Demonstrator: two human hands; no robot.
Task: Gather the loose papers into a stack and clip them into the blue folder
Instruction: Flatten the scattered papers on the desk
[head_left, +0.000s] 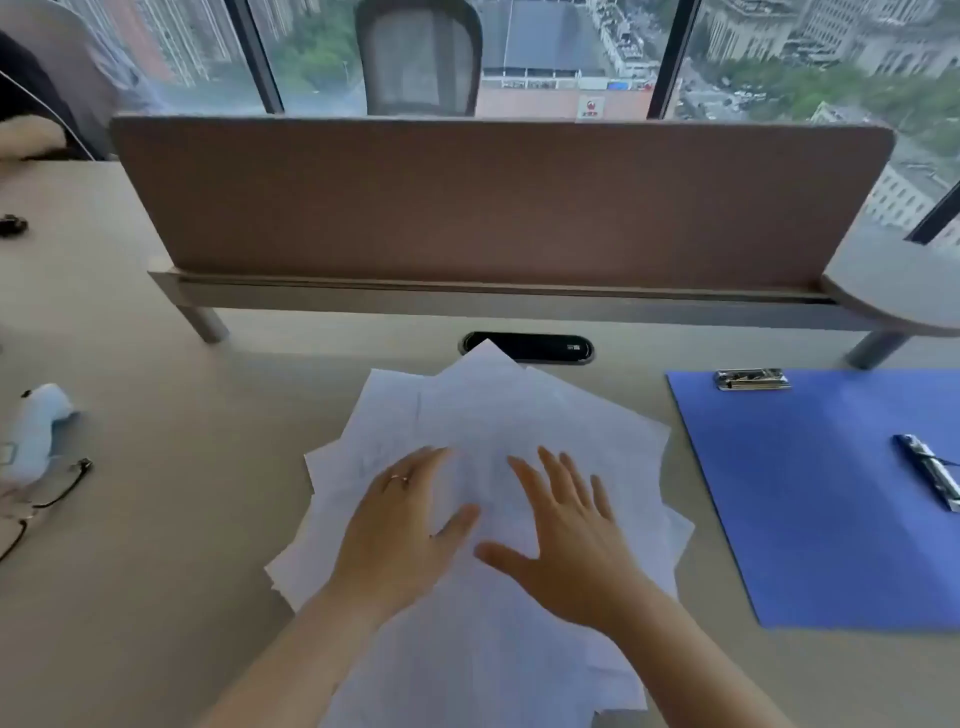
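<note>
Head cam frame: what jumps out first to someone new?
The fanned, messy spread of white papers at centre of the desk, with the left hand and right hand laid flat on it, fingers spread. Next, the open blue folder to the right, bare of paper, with a metal clip at its top edge.

White papers (519, 415) fanned loose mid-desk; blue folder (810, 493) open flat, just right.

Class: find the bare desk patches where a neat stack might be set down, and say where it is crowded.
Bare desk lies between the glasses and the loose papers. A narrow strip separates the papers from the blue folder. Another band runs under the divider screen. The middle is crowded: fanned sheets beneath the left hand and right hand.
</note>
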